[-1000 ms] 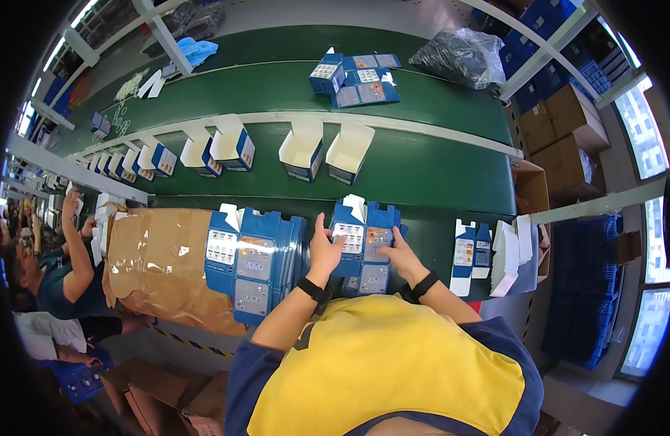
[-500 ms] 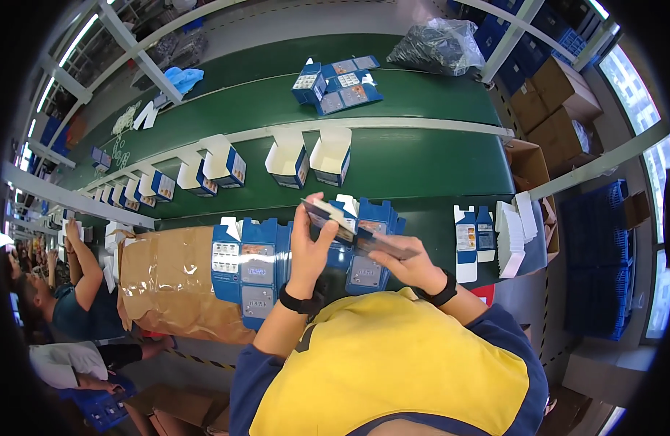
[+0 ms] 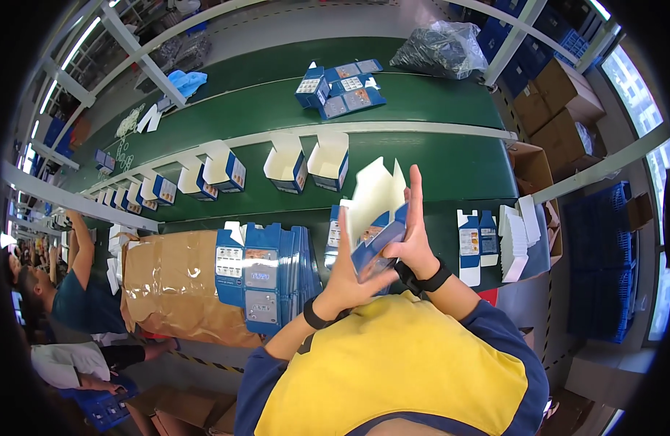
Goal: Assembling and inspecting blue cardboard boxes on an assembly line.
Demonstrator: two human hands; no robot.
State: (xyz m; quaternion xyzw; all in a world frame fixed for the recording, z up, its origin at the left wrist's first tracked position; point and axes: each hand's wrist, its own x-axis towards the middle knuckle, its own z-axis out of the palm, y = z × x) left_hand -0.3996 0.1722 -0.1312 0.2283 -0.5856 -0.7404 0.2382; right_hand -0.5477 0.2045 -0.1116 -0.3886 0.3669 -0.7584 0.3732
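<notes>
Both hands are now raised above the green surface, pressing a blue-and-white carton between them. A second ago they lay flat on the stack of flat blue cartons at the near edge; half a second ago they had just lifted one blank clear of it. The left hand cups the carton's lower side with its fingers curled round it, while the right hand presses from the other side, fingers stretched straight up along the white flap (the flap now stands open, where before it lay folded). The carton hangs in front of the chest, above the stack. On the belt beyond, a row of opened cartons stands upright, slightly shifted in the picture.
</notes>
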